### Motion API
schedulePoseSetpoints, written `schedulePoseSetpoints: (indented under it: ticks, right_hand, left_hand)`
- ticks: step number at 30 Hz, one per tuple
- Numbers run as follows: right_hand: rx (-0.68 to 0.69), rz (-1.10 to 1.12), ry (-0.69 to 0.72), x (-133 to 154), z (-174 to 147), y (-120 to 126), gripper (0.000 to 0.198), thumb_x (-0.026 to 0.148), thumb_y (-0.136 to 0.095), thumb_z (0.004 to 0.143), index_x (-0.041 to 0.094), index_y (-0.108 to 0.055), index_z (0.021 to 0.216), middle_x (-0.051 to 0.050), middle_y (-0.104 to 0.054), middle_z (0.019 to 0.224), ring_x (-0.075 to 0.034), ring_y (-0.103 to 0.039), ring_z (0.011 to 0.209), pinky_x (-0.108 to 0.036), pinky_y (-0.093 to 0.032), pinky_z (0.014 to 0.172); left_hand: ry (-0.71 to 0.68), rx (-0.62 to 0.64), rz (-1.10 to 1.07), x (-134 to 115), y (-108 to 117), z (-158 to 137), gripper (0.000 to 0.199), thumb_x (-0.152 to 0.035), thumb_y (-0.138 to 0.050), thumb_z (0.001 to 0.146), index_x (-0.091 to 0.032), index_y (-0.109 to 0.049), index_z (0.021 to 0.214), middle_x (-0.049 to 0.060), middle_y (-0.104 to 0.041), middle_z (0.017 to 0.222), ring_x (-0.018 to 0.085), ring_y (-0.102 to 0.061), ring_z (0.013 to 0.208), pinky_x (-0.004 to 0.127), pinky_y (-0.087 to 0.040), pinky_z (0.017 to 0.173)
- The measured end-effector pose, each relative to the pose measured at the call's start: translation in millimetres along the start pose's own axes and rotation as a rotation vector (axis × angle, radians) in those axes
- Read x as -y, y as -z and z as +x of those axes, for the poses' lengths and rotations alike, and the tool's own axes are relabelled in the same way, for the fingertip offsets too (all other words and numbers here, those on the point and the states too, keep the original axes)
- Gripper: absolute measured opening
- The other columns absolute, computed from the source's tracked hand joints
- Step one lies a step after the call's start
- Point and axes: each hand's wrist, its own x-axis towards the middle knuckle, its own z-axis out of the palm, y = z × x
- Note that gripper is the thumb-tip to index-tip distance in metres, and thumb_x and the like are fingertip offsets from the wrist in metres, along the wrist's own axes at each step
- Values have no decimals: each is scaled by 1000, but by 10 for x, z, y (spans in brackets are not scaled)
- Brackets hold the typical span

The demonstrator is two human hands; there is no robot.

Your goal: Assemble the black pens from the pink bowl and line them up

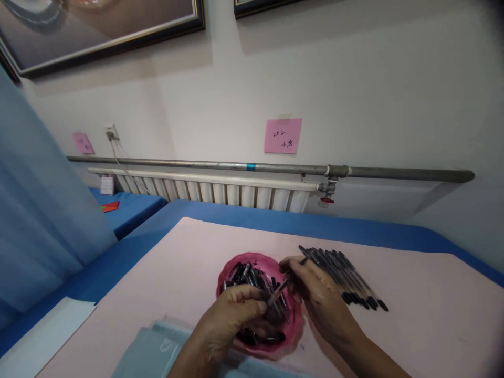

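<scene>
Over a pink scalloped bowl (300, 323), my left hand (238, 315) and my right hand (307, 283) are closed on one slim dark pen (279, 292), held slanting between them. The pen's ends are partly covered by my fingers. Inside the bowl lie several loose black pen parts (246, 273), some clear-barrelled, partly hidden by my left hand. Just right of my right hand, several black-capped pens (350, 273) lie side by side in a slanting row on the pink sheet.
The pink sheet (177, 278) covers a blue table (315, 216). A folded light-blue cloth (151, 346) lies at the front, a white sheet (51, 333) at the left. Behind are a radiator (232, 193), a pipe (197, 164) and a red valve (326, 200). A blue curtain (47, 210) hangs left.
</scene>
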Motion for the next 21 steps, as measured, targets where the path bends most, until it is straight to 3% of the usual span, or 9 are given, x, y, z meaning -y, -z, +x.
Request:
schedulePoseSetpoints:
  ticks: [4, 7, 11, 15, 21]
  right_hand:
    - [154, -138, -94, 9, -21, 2, 32, 48, -57, 79, 17, -65, 85, 1, -57, 64, -13, -48, 58, -25, -38, 54]
    - [155, -128, -76, 33, -17, 6, 35, 51, -51, 82, 19, -63, 87, 1, -58, 67, -13, -49, 60, -25, -39, 57]
    - [204, -155, -156, 13, -14, -35, 23, 41, -65, 71, 19, -65, 76, 3, -57, 65, -12, -48, 58, -24, -38, 55]
    - [281, -47, -263, -83, -45, -93, 23, 37, -69, 66, 21, -68, 82, 2, -63, 73, -13, -53, 63, -25, -42, 59]
    - [299, 61, -339, -252, -56, -73, 26, 34, -70, 68, 18, -65, 87, 2, -58, 65, -8, -47, 50, -20, -35, 47]
  left_hand:
    - [-4, 52, 25, 21, 1, -1, 16, -23, -71, 66, -12, -63, 74, 3, -62, 58, 11, -57, 51, 21, -40, 53]
    - [-37, 4, -60, 6, 13, 25, 18, -23, -72, 65, -13, -61, 76, 3, -64, 65, 12, -59, 55, 22, -42, 54]
    - [-57, -55, -147, -16, 36, 60, 24, -23, -74, 64, -13, -61, 82, 3, -65, 71, 13, -62, 58, 24, -46, 55]
    - [-50, -75, -161, -13, 47, 67, 26, -24, -76, 63, -12, -61, 81, 3, -66, 67, 12, -61, 54, 23, -47, 52]
    - [-19, -51, -120, -1, -4, 73, 26, -27, -77, 60, -11, -61, 73, 4, -65, 60, 12, -59, 50, 22, -45, 50]
